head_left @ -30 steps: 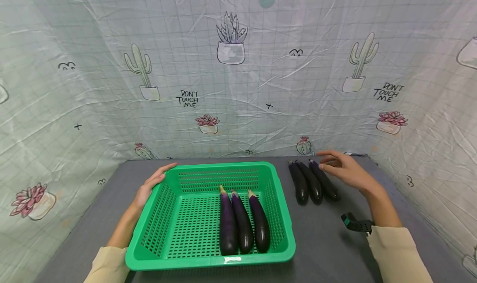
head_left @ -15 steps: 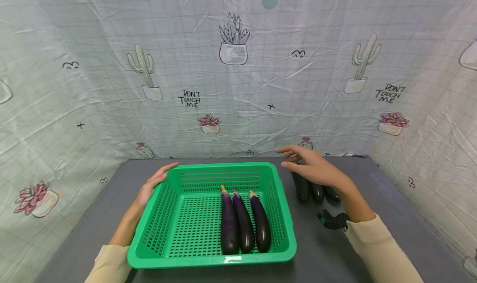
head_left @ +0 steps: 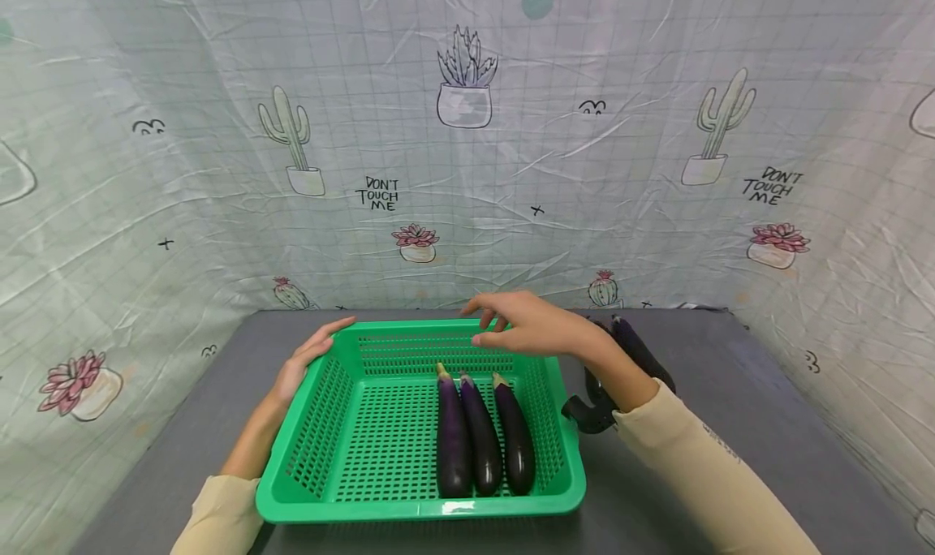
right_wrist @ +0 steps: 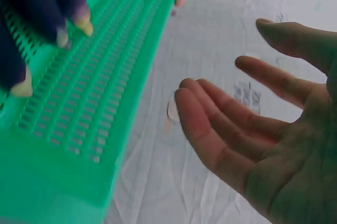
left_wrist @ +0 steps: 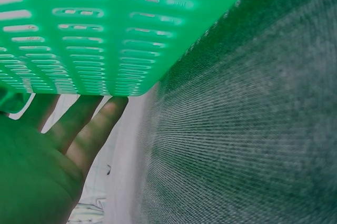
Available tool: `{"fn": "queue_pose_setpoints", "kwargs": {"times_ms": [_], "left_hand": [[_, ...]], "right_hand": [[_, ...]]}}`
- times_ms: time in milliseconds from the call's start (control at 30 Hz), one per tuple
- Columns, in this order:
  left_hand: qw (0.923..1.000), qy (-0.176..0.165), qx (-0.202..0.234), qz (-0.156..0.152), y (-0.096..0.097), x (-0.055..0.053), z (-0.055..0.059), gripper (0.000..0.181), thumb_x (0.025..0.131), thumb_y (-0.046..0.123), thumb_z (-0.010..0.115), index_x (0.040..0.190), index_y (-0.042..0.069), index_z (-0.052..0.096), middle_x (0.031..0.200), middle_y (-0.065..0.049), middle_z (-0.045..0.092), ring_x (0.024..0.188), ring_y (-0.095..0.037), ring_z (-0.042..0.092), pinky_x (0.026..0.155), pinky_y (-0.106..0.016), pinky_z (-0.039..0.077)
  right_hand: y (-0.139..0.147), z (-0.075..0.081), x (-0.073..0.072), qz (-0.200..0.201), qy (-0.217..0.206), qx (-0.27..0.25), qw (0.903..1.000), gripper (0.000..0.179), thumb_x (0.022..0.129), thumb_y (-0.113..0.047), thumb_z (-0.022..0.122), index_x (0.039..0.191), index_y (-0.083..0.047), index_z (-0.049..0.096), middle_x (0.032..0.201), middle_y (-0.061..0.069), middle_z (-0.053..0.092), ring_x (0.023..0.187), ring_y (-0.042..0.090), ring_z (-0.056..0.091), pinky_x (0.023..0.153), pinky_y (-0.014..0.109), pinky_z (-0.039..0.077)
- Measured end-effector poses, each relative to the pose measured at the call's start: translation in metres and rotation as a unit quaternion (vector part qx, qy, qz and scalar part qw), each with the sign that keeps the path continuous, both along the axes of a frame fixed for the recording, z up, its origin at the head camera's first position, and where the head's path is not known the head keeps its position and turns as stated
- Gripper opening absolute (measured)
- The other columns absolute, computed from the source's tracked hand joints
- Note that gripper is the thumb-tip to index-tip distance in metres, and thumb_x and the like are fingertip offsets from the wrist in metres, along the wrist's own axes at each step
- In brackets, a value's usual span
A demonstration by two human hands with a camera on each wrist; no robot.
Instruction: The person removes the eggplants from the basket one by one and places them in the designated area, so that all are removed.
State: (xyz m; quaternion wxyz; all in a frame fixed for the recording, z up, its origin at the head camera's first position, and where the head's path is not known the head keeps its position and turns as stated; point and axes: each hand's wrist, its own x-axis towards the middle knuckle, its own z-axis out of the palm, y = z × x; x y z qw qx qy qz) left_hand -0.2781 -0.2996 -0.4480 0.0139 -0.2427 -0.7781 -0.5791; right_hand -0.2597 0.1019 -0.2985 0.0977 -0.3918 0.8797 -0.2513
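A green plastic basket (head_left: pixel 351 513) sits on the dark table. Inside, along its right part, three eggplants (head_left: pixel 454 445) lie side by side, stems toward the back. My left hand (head_left: pixel 295 368) rests against the basket's left side near the back corner; the left wrist view shows its extended fingers (left_wrist: pixel 97 126) touching the outer wall. Over the basket's back right part hovers my right hand (head_left: pixel 536 325), fingers relaxed and holding nothing, as the right wrist view also shows. Right of the basket, more eggplants (head_left: pixel 641 354) lie on the table, partly hidden behind my right forearm.
A black wrist strap (head_left: pixel 592 415) hangs at my right wrist, beside the basket's right rim. Grey table surface (head_left: pixel 730 425) extends to the right. A sheet (head_left: pixel 511 157) printed with potted plants hangs behind the table and along both sides.
My right hand has travelled left from above the eggplants on the table to over the basket's back edge, carrying nothing. The left hand has stayed at the basket's side.
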Motion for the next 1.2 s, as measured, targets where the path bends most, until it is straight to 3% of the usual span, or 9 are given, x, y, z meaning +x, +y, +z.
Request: {"fn": "queue_pose_setpoints", "kwargs": {"times_ms": [200, 333, 433, 533, 600, 800, 967, 1067, 1200], "left_hand": [[1.0, 0.004, 0.004, -0.005, 0.0, 0.0, -0.001, 0.051, 0.114, 0.02, 0.023, 0.161, 0.001, 0.031, 0.169, -0.022, 0.02, 0.142, 0.008, 0.03, 0.11, -0.022, 0.027], [0.9998, 0.008, 0.011, -0.013, 0.0, 0.0, -0.002, 0.052, 0.114, 0.019, 0.022, 0.161, -0.004, 0.028, 0.169, -0.018, 0.022, 0.141, 0.008, 0.033, 0.107, -0.014, 0.03], [0.9998, 0.012, 0.013, -0.013, 0.0, 0.0, -0.002, 0.052, 0.114, 0.019, 0.023, 0.16, -0.005, 0.028, 0.167, -0.009, 0.028, 0.141, 0.007, 0.034, 0.106, -0.013, 0.03], [0.9996, 0.007, 0.02, -0.019, 0.001, 0.0, -0.002, 0.051, 0.114, 0.02, 0.023, 0.161, 0.002, 0.032, 0.165, 0.001, 0.032, 0.141, 0.006, 0.038, 0.107, -0.014, 0.032], [0.9991, 0.004, 0.03, -0.029, 0.001, -0.001, -0.002, 0.051, 0.115, 0.019, 0.023, 0.162, 0.004, 0.031, 0.163, 0.002, 0.034, 0.14, 0.004, 0.041, 0.108, -0.014, 0.035], [0.999, -0.002, 0.032, -0.031, 0.002, 0.0, -0.003, 0.053, 0.115, 0.019, 0.022, 0.161, -0.006, 0.024, 0.165, -0.001, 0.03, 0.138, 0.004, 0.043, 0.106, -0.012, 0.038], [0.9984, -0.005, 0.041, -0.038, 0.002, 0.001, -0.003, 0.051, 0.115, 0.018, 0.022, 0.162, 0.001, 0.028, 0.163, 0.0, 0.034, 0.136, 0.001, 0.047, 0.105, -0.014, 0.041], [0.9956, -0.012, 0.067, -0.065, 0.002, 0.001, -0.003, 0.05, 0.115, 0.016, 0.021, 0.163, 0.005, 0.029, 0.158, 0.005, 0.041, 0.136, -0.003, 0.051, 0.106, -0.017, 0.045], [0.9871, -0.03, 0.111, -0.112, 0.001, 0.002, -0.002, 0.05, 0.114, 0.012, 0.018, 0.164, 0.007, 0.027, 0.153, 0.001, 0.049, 0.132, -0.015, 0.059, 0.104, -0.027, 0.053]], "right_hand": [[-0.026, -0.007, -0.002, 0.013, -0.05, 0.035, 0.998, 0.042, 0.105, -0.028, 0.062, 0.145, -0.017, 0.056, 0.126, 0.011, 0.07, 0.111, 0.024, 0.071, 0.091, 0.037, 0.057], [-0.04, -0.017, -0.006, 0.021, -0.106, 0.048, 0.993, 0.042, 0.105, -0.026, 0.061, 0.145, -0.017, 0.055, 0.124, 0.013, 0.071, 0.093, 0.02, 0.073, 0.082, 0.035, 0.059], [-0.049, -0.023, -0.007, 0.02, -0.151, 0.058, 0.9867, 0.043, 0.104, -0.026, 0.063, 0.145, -0.017, 0.055, 0.123, 0.013, 0.071, 0.085, 0.023, 0.074, 0.073, 0.033, 0.061], [-0.055, -0.029, -0.007, 0.016, -0.183, 0.066, 0.9807, 0.042, 0.103, -0.024, 0.065, 0.144, -0.018, 0.056, 0.118, 0.018, 0.071, 0.093, 0.032, 0.073, 0.072, 0.034, 0.062], [-0.06, -0.033, -0.008, 0.011, -0.202, 0.071, 0.9767, 0.042, 0.103, -0.024, 0.066, 0.143, -0.018, 0.058, 0.12, 0.019, 0.068, 0.1, 0.036, 0.072, 0.073, 0.037, 0.063], [-0.069, -0.047, -0.01, -0.027, -0.259, 0.084, 0.9618, 0.042, 0.101, -0.021, 0.068, 0.142, -0.015, 0.059, 0.155, 0.015, 0.043, 0.105, 0.033, 0.072, 0.076, 0.043, 0.064], [-0.075, -0.055, -0.012, -0.043, -0.265, 0.109, 0.9571, 0.042, 0.101, -0.022, 0.07, 0.14, -0.013, 0.06, 0.156, 0.015, 0.044, 0.101, 0.032, 0.073, 0.074, 0.04, 0.064], [-0.079, -0.057, -0.012, -0.042, -0.272, 0.12, 0.9538, 0.043, 0.101, -0.023, 0.07, 0.141, -0.012, 0.06, 0.16, 0.015, 0.04, 0.101, 0.032, 0.074, 0.073, 0.04, 0.064], [-0.084, -0.059, -0.012, -0.027, -0.298, 0.125, 0.946, 0.046, 0.101, -0.021, 0.069, 0.143, -0.009, 0.057, 0.162, 0.017, 0.036, 0.103, 0.035, 0.073, 0.075, 0.04, 0.064]]}}
